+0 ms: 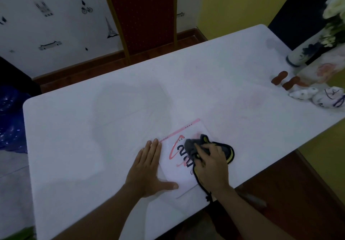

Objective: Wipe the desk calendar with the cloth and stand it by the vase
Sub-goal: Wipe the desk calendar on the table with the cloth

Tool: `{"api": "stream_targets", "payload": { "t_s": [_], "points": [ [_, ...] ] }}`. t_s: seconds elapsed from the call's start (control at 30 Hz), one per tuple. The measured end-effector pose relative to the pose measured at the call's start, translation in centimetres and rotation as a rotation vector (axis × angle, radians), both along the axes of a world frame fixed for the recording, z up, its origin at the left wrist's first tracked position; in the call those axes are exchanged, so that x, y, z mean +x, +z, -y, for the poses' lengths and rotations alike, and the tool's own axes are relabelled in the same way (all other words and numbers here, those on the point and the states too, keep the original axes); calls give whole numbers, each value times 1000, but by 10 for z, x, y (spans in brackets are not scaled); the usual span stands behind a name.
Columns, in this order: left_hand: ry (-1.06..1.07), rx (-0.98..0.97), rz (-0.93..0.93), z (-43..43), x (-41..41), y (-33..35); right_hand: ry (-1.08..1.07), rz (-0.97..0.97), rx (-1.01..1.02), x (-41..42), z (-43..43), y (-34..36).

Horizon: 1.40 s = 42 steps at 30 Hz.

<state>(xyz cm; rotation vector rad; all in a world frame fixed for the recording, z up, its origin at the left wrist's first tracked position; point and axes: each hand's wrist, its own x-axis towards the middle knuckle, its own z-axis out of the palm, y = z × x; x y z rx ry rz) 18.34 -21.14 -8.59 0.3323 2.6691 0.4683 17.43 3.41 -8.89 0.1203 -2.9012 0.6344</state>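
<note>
The white desk calendar, with a pink strip along its far edge and dark and pink print, lies flat near the front edge of the white table. My left hand presses flat on its left side, fingers spread. My right hand is closed on a dark grey cloth with yellow trim, held against the calendar's right part. The blue-and-white vase with pale flowers stands at the table's far right corner, well away from both hands.
Small brown objects and white-and-blue ceramic figurines sit near the vase. A red chair with a gold frame stands behind the table. A blue bag is on the left. The table's front edge runs just right of my right wrist.
</note>
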Motion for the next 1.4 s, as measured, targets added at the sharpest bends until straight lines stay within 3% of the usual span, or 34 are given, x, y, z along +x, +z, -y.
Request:
{"api": "stream_targets", "payload": {
  "t_s": [0.2,0.4,0.53,0.6,0.77,0.9,1.0,1.07,1.2,1.4],
  "points": [
    [-7,-3,-10,0,-1,-2,-271,63,-67,-45,26,16],
    [3,-3,17,0,-2,-1,47,0,-16,1,10,5],
    [-1,-12,12,0,-1,-2,-321,68,-70,-54,9,12],
    [-3,-11,7,0,-1,-2,-370,80,-95,-61,33,16],
    [7,11,19,0,-2,-2,97,4,18,1,34,4],
    [4,2,-1,0,-1,-2,-83,-28,117,-43,1,10],
    [-1,1,-3,0,-1,-3,-147,-11,-32,-59,28,10],
    [-1,-1,-2,0,-1,-3,-105,34,-118,-38,46,5],
    [14,26,10,0,0,-1,169,26,-18,-1,25,0],
    [108,31,-50,-1,14,2,-219,57,-83,-45,41,14]
  ]
}}
